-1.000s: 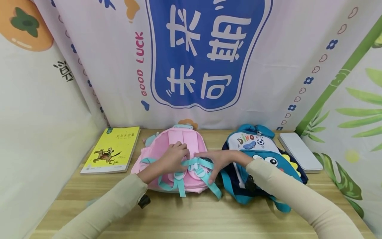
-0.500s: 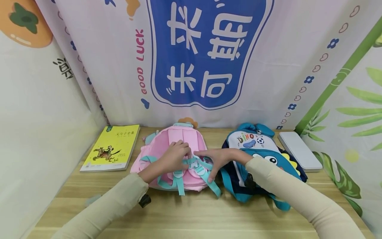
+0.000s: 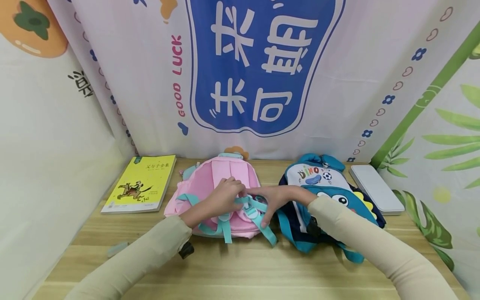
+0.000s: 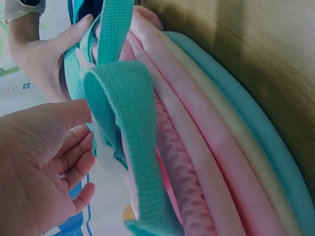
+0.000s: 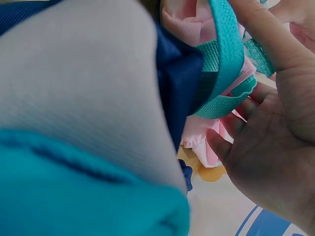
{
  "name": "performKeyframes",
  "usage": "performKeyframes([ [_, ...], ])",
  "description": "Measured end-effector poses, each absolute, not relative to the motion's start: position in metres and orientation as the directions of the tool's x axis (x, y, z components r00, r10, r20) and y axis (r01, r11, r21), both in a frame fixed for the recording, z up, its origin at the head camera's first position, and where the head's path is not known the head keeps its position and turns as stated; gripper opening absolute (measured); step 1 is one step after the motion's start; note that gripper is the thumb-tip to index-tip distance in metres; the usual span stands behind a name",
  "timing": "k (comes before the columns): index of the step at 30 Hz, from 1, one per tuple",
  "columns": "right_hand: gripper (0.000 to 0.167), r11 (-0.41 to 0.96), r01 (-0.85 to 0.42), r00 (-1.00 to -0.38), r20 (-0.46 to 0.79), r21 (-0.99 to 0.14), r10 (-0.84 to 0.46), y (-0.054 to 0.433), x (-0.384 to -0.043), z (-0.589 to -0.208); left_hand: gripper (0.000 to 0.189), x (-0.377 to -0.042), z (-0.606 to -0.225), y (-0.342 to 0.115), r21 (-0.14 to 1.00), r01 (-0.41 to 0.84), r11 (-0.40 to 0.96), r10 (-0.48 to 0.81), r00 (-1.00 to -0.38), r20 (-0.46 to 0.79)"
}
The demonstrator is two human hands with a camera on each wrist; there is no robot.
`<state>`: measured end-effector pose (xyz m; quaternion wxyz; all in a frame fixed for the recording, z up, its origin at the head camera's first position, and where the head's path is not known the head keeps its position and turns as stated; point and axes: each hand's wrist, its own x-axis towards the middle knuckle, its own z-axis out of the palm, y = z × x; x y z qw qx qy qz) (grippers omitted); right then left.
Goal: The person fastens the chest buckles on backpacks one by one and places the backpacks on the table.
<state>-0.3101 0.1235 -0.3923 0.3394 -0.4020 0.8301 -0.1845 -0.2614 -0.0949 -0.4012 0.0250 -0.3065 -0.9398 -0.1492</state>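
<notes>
The pink backpack point(image 3: 202, 179) lies with its padded back and teal straps point(image 3: 225, 231) facing up. My left hand point(image 3: 226, 196) pinches a teal strap beside a white buckle point(image 3: 246, 205) near the middle of the pack. On the other side my right hand point(image 3: 275, 200) holds the teal webbing between thumb and fingers. In the left wrist view, the left hand's point(image 4: 39, 157) thumb and index finger meet at the looped strap point(image 4: 123, 93). The right wrist view has the right hand point(image 5: 266, 132) with its fingertips on the teal webbing point(image 5: 221, 105).
A blue dinosaur backpack point(image 3: 315, 175) lies close by on the right, under the right forearm. Beyond it is a white box point(image 3: 376, 189). A yellow book point(image 3: 140, 183) lies at the left, and a small greyish object point(image 3: 117, 248) sits by the left sleeve on the wooden table point(image 3: 232, 271).
My left hand has shifted slightly right along the strap, closer to the right hand. The right hand has stayed nearly still, and the backpacks have not moved.
</notes>
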Motion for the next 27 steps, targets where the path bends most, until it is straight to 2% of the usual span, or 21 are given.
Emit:
performKeyframes([
  [10, 0.113, 0.601, -0.544, -0.450, -0.401, -0.585, -0.798, 0.124, -0.308, -0.391, 0.025, -0.261, -0.402, -0.094, 0.323, 0.560, 0.763, 0.556, -0.823, 0.116],
  [19, 0.113, 0.611, -0.549, -0.461, -0.404, -0.570, -0.790, 0.123, -0.307, -0.392, 0.028, -0.261, -0.404, -0.100, 0.334, 0.591, 0.734, 0.557, -0.806, 0.202],
  [27, 0.114, 0.620, -0.546, -0.464, -0.412, -0.564, -0.784, 0.124, -0.308, -0.393, 0.028, -0.258, -0.400, -0.108, 0.283, 0.721, 0.633, 0.635, -0.692, 0.343],
])
